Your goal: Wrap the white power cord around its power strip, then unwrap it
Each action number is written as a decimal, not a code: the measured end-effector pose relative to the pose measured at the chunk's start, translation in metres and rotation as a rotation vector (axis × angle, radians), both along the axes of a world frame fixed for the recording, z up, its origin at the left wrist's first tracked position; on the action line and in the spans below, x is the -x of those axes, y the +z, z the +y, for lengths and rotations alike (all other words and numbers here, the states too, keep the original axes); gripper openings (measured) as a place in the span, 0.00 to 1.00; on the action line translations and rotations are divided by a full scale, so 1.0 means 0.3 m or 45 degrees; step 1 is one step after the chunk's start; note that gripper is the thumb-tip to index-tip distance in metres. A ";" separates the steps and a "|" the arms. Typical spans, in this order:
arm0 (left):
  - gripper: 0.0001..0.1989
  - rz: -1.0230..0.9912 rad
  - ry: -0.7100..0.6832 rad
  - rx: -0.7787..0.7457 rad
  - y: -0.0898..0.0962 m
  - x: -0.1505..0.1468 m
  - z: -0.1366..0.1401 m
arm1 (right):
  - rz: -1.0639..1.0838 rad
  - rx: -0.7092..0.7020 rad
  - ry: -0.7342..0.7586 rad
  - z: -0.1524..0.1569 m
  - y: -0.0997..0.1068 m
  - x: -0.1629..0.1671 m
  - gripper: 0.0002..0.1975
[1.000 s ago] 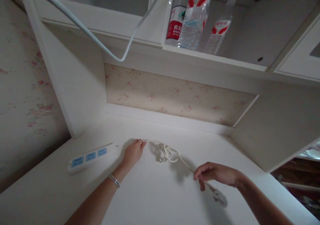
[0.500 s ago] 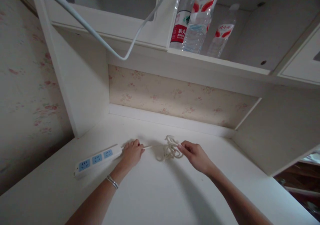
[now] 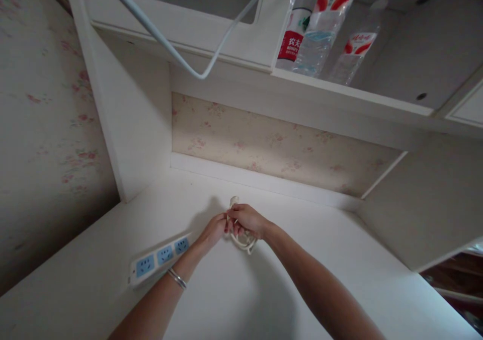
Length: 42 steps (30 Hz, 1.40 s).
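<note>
A white power strip with three blue socket panels lies on the white desk, left of my hands and partly behind my left forearm. Its looped white power cord hangs beneath my right hand, whose fingers are closed around the bundle. The plug end pokes up above the fingers. Right against it, my left hand pinches the cord, with a silver bracelet on the wrist. The fingertips of both hands meet, which hides part of the cord between them.
Overhead is a white shelf holding plastic bottles. A pale bent rod hangs in front of it at the upper left. White side panels and a floral back wall enclose the desk.
My right hand has moved left with the cord bundle to meet my left hand. The left hand has come away from the strip's end. The strip has shifted slightly right and down in view.
</note>
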<state>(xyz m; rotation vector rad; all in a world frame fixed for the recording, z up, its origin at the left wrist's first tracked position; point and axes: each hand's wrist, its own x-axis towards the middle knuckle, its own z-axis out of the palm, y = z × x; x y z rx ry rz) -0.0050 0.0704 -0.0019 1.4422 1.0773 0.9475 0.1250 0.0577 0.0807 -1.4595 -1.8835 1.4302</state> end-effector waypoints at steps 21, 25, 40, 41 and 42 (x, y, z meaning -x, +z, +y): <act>0.22 0.289 0.285 -0.341 -0.017 0.007 -0.029 | -0.826 -0.829 -0.185 -0.071 -0.078 0.046 0.13; 0.24 0.456 0.373 -0.373 -0.027 0.009 -0.027 | -0.926 -1.035 -0.165 -0.145 -0.128 0.048 0.13; 0.22 0.847 0.511 -0.330 -0.006 -0.002 -0.044 | -1.225 -1.380 -0.278 -0.081 -0.319 0.024 0.22; 0.23 0.843 0.526 -0.298 -0.006 -0.001 -0.043 | -1.191 -1.384 -0.277 -0.073 -0.328 0.024 0.23; 0.23 0.843 0.536 -0.280 -0.005 0.001 -0.042 | -1.149 -1.389 -0.273 -0.066 -0.335 0.022 0.24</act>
